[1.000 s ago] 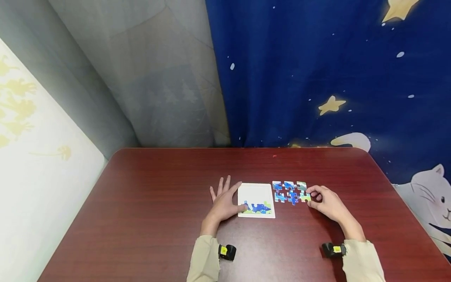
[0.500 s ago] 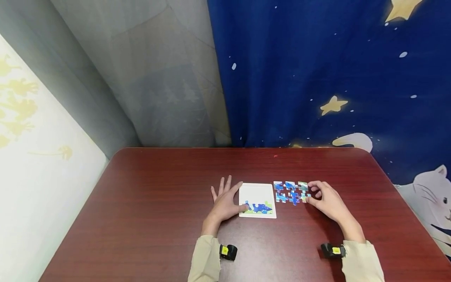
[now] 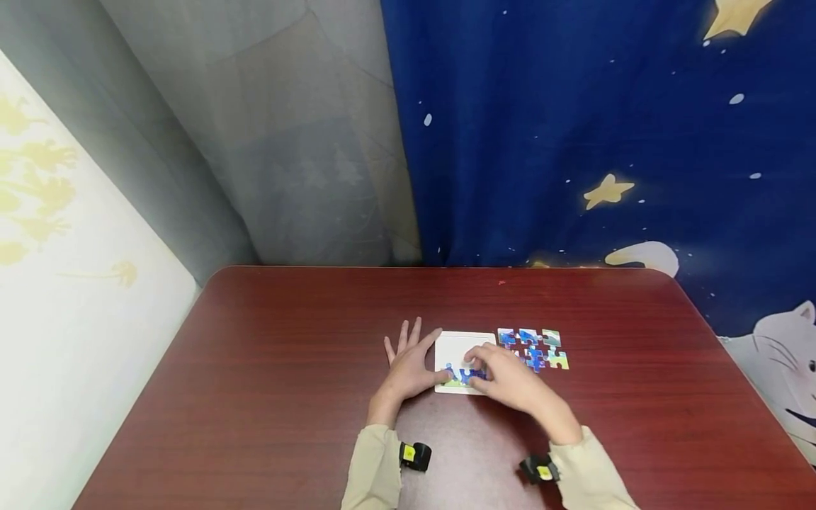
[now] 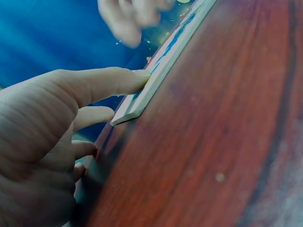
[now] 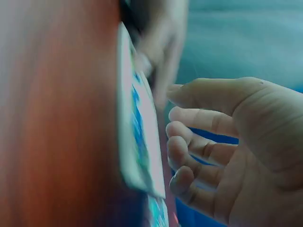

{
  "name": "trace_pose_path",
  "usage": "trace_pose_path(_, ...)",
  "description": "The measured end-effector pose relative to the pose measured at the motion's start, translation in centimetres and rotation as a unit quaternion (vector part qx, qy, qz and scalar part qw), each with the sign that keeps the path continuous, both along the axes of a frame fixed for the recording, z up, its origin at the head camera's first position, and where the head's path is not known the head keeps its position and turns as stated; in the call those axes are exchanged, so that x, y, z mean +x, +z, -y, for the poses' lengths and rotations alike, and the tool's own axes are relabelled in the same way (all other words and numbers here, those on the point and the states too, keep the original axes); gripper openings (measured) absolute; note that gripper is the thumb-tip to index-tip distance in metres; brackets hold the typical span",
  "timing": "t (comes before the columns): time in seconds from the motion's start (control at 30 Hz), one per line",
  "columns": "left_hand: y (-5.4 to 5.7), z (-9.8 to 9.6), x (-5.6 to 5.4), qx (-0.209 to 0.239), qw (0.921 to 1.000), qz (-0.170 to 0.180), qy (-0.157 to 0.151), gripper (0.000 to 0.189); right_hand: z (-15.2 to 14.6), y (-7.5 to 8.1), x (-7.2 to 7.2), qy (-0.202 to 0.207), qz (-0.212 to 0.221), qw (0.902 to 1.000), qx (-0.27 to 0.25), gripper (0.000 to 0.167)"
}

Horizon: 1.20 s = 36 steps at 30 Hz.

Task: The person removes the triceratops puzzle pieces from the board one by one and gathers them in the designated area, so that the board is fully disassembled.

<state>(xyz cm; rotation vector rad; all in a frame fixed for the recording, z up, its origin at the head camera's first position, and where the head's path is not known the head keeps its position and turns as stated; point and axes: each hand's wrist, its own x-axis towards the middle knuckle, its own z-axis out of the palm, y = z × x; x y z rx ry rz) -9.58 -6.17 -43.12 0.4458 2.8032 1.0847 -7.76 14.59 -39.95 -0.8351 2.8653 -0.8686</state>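
Observation:
A white puzzle board (image 3: 455, 347) lies on the table, its upper part blank and its near part filled with blue and green picture pieces. My left hand (image 3: 408, 372) lies at the board's left side. Its thumb presses on the near left corner and the other fingers spread along the edge and the table. My right hand (image 3: 510, 375) hovers over the board's right half, fingers loosely bent, with nothing visible between them in the right wrist view. Several loose jigsaw pieces (image 3: 528, 336) lie right of the board; the right hand partly covers the near left one.
The dark red wooden table (image 3: 287, 382) extends on all sides of the board. A blue curtain (image 3: 510, 142) with stars and a grey curtain (image 3: 306, 142) hang behind it. Each wrist wears a black camera (image 3: 417, 457).
My right hand has left the loose pieces and moved left over the board. The near right piece it touched still lies on the table. The left hand stays in place.

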Motion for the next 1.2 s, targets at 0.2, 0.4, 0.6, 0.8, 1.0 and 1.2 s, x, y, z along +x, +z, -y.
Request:
trace_pose_path(0.2,0.0,0.1,-0.1,-0.007,1.0000,0.000,-0.003,0.078,2.6,-1.0,0.3,-0.003,0.000,0.9993,0.036,0.027)
trace_pose_path(0.4,0.1,0.1,-0.1,-0.017,0.9998,-0.003,-0.010,0.069,2.3,-1.4,0.3,0.000,0.000,1.0000,0.005,0.025)
trace_pose_path(0.6,0.1,0.1,-0.2,-0.019,0.9998,0.002,-0.003,0.056,2.1,-1.6,0.2,0.015,0.012,0.9998,-0.004,0.025)
trace_pose_path(0.8,0.2,0.1,-0.2,-0.016,0.9999,0.006,0.000,0.056,2.1,-1.6,0.1,0.023,0.029,0.9993,-0.001,0.025)
trace_pose_path(1.0,0.3,0.0,-0.1,-0.013,0.9999,0.003,0.000,0.056,2.2,-1.4,0.3,0.014,0.025,0.9996,0.006,0.027)
trace_pose_path(1.2,0.4,0.0,-0.1,-0.008,1.0000,0.000,0.001,0.056,2.7,-1.3,0.6,-0.022,-0.017,0.9996,-0.004,0.031)
